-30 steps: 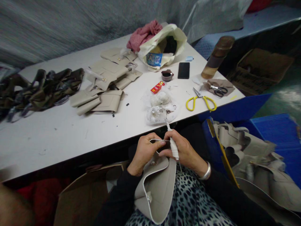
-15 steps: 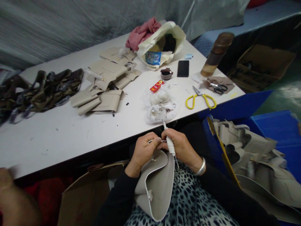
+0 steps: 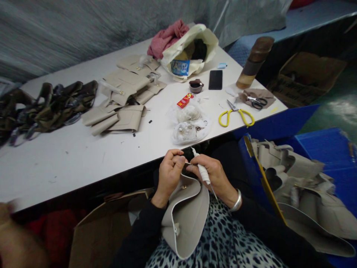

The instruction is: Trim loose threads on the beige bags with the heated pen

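A beige leather piece [image 3: 192, 223] with a pale edge hangs open over my lap. My left hand [image 3: 170, 176] is closed on its upper edge, thumb pressed against the fingers. My right hand [image 3: 213, 175] is closed around a white-wrapped awl [image 3: 203, 173], whose thin metal shaft points down toward my lap. The right fingertips also meet the top of the leather, close to the left thumb. A small gold-coloured fitting [image 3: 183, 187] shows on the leather below my left hand.
On the white table [image 3: 69, 160] lie beige pieces [image 3: 125, 83], plastic bags [image 3: 189, 124], yellow-handled scissors [image 3: 236, 114] and a phone [image 3: 215, 79]. A blue bin [image 3: 338, 163] with beige pieces stands right. Another person's blurred arm [image 3: 16, 238] is lower left.
The awl has tilted, its shaft swinging outward to the right. My left hand has turned a little, and the white thread seen at its fingers before no longer shows.
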The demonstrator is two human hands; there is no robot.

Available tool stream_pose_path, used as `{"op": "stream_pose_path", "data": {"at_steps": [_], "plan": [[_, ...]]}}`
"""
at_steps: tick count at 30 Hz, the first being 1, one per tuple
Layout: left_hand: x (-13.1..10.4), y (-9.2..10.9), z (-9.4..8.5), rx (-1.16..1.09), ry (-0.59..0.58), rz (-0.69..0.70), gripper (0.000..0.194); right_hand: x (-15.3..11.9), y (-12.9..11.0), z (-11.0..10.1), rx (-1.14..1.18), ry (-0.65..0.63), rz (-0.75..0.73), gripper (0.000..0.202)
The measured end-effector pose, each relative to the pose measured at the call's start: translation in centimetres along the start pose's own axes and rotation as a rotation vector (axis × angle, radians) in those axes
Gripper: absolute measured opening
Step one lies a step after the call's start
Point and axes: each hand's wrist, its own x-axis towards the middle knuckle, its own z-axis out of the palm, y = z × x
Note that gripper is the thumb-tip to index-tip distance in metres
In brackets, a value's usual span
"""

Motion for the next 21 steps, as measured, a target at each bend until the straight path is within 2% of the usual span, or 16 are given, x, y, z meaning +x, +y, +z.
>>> {"op": "stream_pose_path", "data": {"at_steps": [5,9,13,21], "plan": [[0.4,-0.8,-0.1,-0.206,0.02,-0.009,0.044,-0.5,-0.3,-0.1,-0.114,0.04,-0.081,0.014],[0.1,-1.8,-0.1,-0.33,0.003,-0.055,0.046,-0.7,-0.5,-0.4,-0.153,0.046,-0.083,0.014],[-0.1,-2.1,0.1,-0.351,-0.002,-0.095,0.048,-0.9,-0.7,-0.4,-0.158,0.034,-0.064,0.013],[0.0,-1.4,0.2,-0.344,-0.043,-0.125,0.05,-1.3,-0.8,-0.7,-0.138,0.013,-0.068,0.014]]}}
